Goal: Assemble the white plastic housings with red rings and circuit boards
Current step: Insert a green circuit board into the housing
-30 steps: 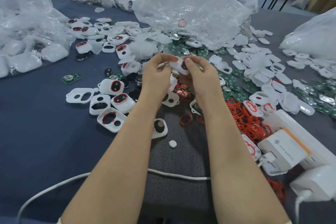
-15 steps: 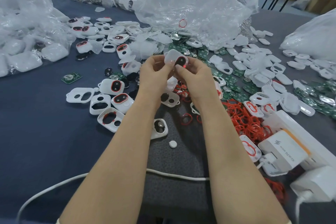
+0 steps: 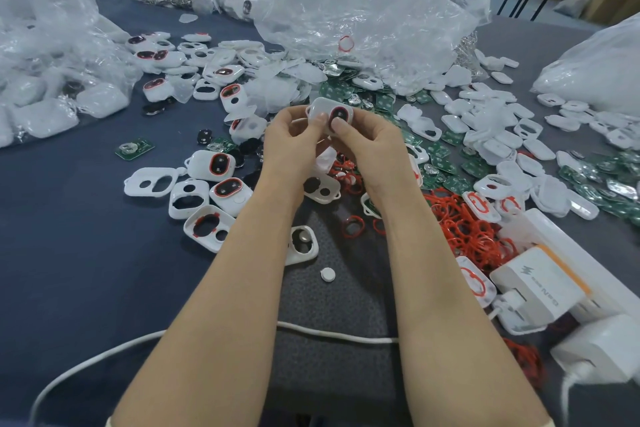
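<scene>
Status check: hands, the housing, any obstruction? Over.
Left hand and right hand both pinch one white plastic housing, raised off the table. Red ring sits round its dark oval opening. Thumbs cover part of its face.

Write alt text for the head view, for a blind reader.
The left hand and right hand pinch one white housing with a red-ringed dark window above a blue table. Around them lie loose housings, a pile of red rings, green circuit boards and clear plastic bags.
</scene>
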`<state>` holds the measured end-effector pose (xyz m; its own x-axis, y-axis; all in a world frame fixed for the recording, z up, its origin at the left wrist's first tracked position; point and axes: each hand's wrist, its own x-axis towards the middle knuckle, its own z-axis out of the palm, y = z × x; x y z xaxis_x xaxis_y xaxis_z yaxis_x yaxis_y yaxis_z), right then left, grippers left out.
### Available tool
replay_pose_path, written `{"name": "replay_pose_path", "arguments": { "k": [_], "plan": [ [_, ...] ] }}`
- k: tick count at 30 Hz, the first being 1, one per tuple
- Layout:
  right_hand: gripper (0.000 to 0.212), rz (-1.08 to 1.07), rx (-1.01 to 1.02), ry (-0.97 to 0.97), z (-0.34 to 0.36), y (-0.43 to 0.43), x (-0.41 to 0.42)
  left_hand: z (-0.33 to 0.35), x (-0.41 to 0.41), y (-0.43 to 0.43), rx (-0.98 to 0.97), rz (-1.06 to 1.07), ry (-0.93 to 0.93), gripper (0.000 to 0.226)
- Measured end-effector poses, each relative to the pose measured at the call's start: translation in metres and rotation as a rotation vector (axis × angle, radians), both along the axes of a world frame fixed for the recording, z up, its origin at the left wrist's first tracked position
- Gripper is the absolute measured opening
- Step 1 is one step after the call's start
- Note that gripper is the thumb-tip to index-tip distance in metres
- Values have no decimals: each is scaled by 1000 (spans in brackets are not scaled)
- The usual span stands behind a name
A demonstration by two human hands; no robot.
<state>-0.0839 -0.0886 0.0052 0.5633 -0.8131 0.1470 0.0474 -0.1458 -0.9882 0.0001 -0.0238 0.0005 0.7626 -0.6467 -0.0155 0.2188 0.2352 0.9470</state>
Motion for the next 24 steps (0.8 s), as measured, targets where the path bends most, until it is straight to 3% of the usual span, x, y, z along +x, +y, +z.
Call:
{"name": "replay_pose_path", "arguments": {
  "k": [8, 11, 17, 21, 24],
  "plan": [
    [12, -117, -122, 106, -3, -3, 4, -1, -2, 0, 65, 4, -94, 8],
    [10, -70, -72, 62, -3, -2, 3, 1, -3, 0, 80, 36, -119, 7],
    [26, -36, 8, -35, -1, -2, 3, 4, -5, -1, 52, 67, -66, 6],
    [13, -113, -1, -83, -1, -3, 3, 3, -5, 1, 18, -6, -45, 17],
    [9, -95, 8, -104, 0, -5, 2, 4, -7, 3, 70, -75, -170, 17]
  ]
}}
